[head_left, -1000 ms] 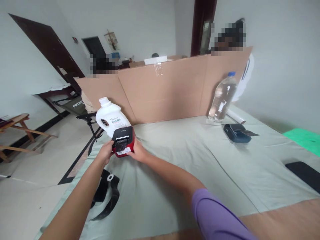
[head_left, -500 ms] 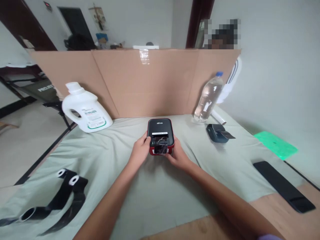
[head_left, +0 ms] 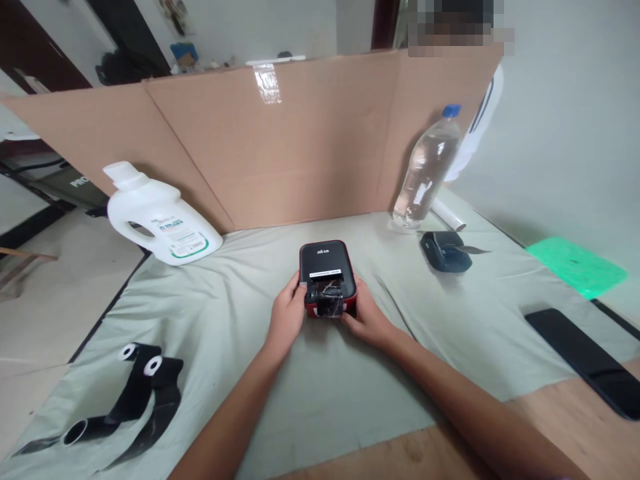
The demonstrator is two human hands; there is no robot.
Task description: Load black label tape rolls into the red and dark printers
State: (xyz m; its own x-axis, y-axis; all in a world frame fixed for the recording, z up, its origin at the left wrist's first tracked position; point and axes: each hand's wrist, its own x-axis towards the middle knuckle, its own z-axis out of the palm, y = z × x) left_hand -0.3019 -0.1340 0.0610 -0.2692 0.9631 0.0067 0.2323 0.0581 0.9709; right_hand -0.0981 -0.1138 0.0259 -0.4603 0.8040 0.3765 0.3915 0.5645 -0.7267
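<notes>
A small black and red label printer point(head_left: 327, 275) sits on the pale green cloth point(head_left: 310, 373) in the middle of the table. My left hand point(head_left: 286, 318) grips its left side and my right hand point(head_left: 367, 319) grips its right side, fingers curled against the casing. A crumpled dark strip hangs from the printer's front slot between my thumbs.
A white detergent jug point(head_left: 157, 220) lies at the left and a clear water bottle point(head_left: 427, 168) stands at the right, both before a cardboard screen point(head_left: 280, 140). A dark small device point(head_left: 445, 251), a black phone point(head_left: 587, 360), a green pad point(head_left: 577, 267) and black straps point(head_left: 135, 400) lie around. Another person stands behind the screen.
Both hands carried the printer from beside the jug at the left to the middle of the cloth, where it now rests. The view turned to face the screen.
</notes>
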